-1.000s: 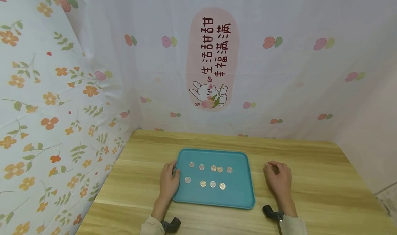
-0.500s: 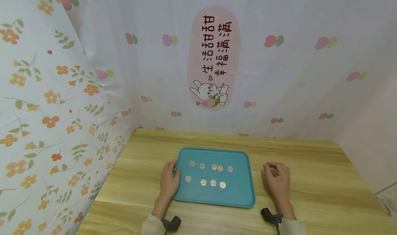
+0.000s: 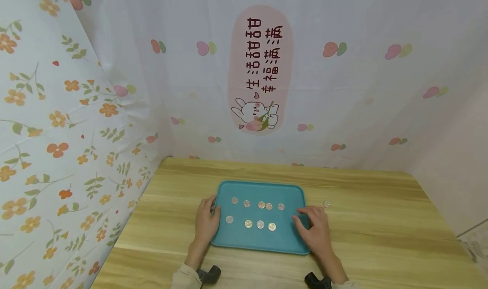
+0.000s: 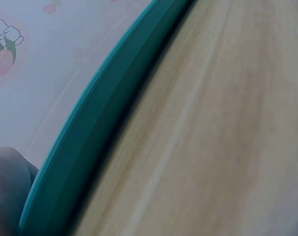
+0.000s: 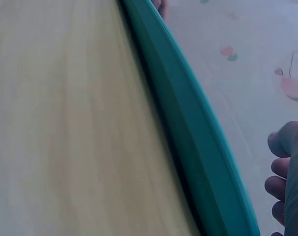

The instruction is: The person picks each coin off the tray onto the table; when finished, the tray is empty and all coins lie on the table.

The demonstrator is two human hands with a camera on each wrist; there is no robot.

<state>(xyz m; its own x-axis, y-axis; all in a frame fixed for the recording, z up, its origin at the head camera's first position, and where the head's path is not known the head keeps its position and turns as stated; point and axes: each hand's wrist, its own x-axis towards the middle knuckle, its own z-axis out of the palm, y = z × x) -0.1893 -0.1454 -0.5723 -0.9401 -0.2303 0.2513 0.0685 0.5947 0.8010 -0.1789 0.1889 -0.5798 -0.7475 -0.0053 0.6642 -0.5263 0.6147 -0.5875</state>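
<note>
In the head view, a blue tray (image 3: 263, 242) lies on the wooden table. Several coins, silver and gold in colour, are spread over it in two loose rows, such as a gold coin (image 3: 272, 226) near its front and a silver coin (image 3: 281, 207) further back. My left hand (image 3: 206, 221) holds the tray's left edge, thumb at the rim. Over the right rim reaches my right hand (image 3: 315, 229), thumb and fingers apart and nothing seen between them. The right wrist view has its thumb (image 5: 286, 139) beyond the tray's green-blue side wall.
Another coin (image 3: 326, 204) lies on the table (image 3: 385, 229), right of the tray and behind my right hand. A printed white curtain (image 3: 335, 90) hangs along the table's back edge. On the left hangs a flowered cloth (image 3: 68, 153).
My right hand has moved left from the table to the tray's right rim, its fingers spreading. A coin on the table now shows where it was. The left hand has stayed put.
</note>
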